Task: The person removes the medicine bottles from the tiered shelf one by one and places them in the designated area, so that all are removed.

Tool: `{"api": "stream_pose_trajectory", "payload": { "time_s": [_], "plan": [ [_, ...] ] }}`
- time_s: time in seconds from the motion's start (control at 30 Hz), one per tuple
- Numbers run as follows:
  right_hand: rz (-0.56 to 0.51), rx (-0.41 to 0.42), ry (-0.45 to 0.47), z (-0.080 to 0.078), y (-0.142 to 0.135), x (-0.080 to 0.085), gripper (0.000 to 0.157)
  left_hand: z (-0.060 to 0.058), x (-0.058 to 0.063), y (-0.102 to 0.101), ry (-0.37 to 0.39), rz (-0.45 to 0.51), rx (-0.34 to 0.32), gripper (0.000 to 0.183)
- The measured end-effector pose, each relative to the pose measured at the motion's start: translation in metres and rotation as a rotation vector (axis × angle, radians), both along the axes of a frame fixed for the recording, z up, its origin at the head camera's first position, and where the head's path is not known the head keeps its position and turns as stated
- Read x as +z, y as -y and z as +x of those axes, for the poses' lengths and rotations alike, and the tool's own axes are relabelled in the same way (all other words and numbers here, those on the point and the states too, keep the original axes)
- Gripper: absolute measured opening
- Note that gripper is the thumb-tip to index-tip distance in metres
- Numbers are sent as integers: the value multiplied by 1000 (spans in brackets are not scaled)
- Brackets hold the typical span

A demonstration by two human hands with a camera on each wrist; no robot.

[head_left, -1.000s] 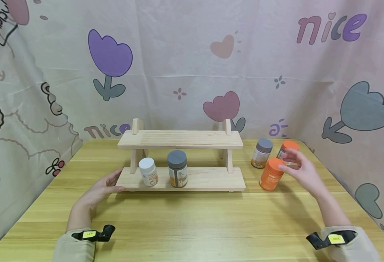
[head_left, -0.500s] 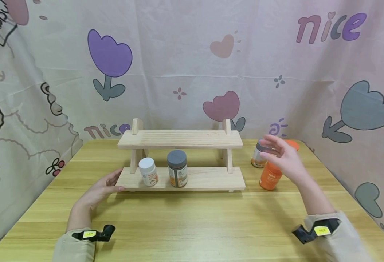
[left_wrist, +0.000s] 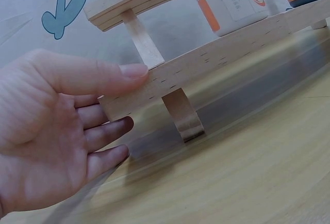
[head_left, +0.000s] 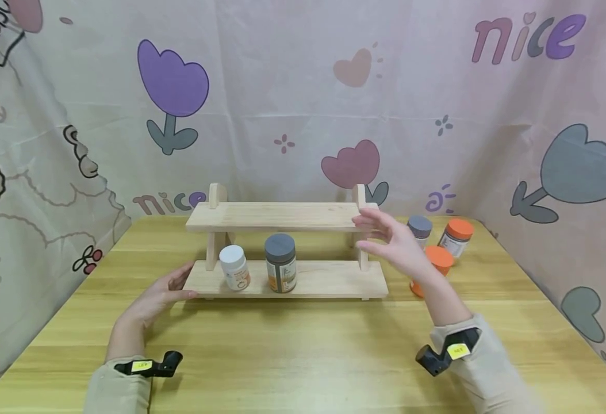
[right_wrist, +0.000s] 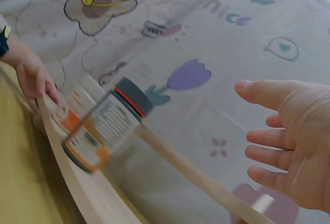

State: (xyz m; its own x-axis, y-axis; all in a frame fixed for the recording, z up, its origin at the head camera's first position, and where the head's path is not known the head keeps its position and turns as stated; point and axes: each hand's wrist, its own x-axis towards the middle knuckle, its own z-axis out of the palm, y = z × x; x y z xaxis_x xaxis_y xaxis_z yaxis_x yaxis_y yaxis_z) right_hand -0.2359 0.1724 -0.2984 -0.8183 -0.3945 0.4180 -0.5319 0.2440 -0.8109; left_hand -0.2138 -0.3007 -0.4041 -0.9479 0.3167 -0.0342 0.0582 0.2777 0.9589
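Note:
My left hand (head_left: 153,299) holds the left end of the lower tier of a two-tier wooden rack (head_left: 334,279); in the left wrist view its thumb (left_wrist: 135,71) lies on the board's front edge, fingers behind and below. On that tier stand a white pill bottle (head_left: 234,269) and, to its right, a dark pill bottle with a grey lid (head_left: 280,265). My right hand (head_left: 398,244) hovers by the rack's right end, overlapping the upper tier in the head view. Its fingers are extended and apart, holding nothing, as the right wrist view shows the hand (right_wrist: 304,141).
Right of the rack stand an orange bottle (head_left: 440,259), partly hidden behind my right hand and wrist, a grey-lidded bottle (head_left: 420,225) and an orange-lidded jar (head_left: 457,237). A printed curtain (head_left: 282,75) hangs behind and beside the wooden table (head_left: 292,362).
My right hand has moved left from beside the orange bottle to the rack's right end. My left hand and the bottles on the rack stay in place.

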Motion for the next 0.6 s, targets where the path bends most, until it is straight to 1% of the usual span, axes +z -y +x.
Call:
{"api": "stream_pose_trajectory", "payload": {
  "time_s": [0.1,0.2,0.43,0.6],
  "plan": [
    [-21,41,56,-3,16,-2,63,0,1,1,2,-5,1,85],
    [-15,79,87,-6,33,-3,64,0,1,2,2,-9,8,85],
    [27,132,91,-14,70,-8,66,0,0,1,-5,-5,7,84],
    [44,151,140,-16,90,-14,70,-1,-1,0,-5,-4,8,85]
  ]
}}
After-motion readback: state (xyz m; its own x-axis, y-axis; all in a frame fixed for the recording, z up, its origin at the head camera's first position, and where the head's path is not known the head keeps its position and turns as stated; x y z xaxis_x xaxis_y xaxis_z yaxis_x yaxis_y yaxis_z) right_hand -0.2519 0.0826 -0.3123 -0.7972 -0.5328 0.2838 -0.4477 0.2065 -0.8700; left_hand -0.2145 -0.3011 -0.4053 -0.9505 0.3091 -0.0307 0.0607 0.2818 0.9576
